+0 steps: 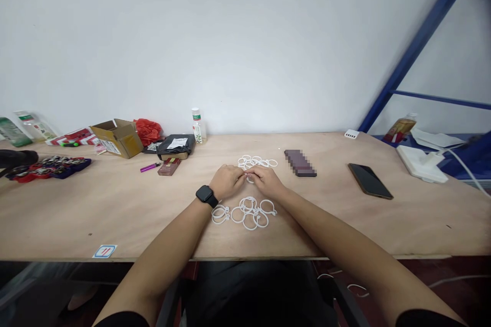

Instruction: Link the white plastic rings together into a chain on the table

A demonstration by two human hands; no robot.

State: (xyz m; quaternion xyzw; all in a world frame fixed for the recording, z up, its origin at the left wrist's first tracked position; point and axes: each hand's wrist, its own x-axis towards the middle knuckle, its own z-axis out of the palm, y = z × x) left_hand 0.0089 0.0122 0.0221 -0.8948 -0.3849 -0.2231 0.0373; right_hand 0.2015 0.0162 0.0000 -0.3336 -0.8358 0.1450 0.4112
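My left hand, with a black watch on its wrist, meets my right hand over the middle of the table. Fingertips of both hands are pinched together on a white plastic ring, which is mostly covered by the fingers. Just beyond the hands lies a pile of white plastic rings. Nearer to me, several more white rings are spread on the table, some overlapping, with small knobs or clasps on them.
Right of the hands lie a dark pack, partly pixelated, and a phone. To the left are a cigarette box, purple lighter, black parcel, open carton and bottle. A white adapter stands far right.
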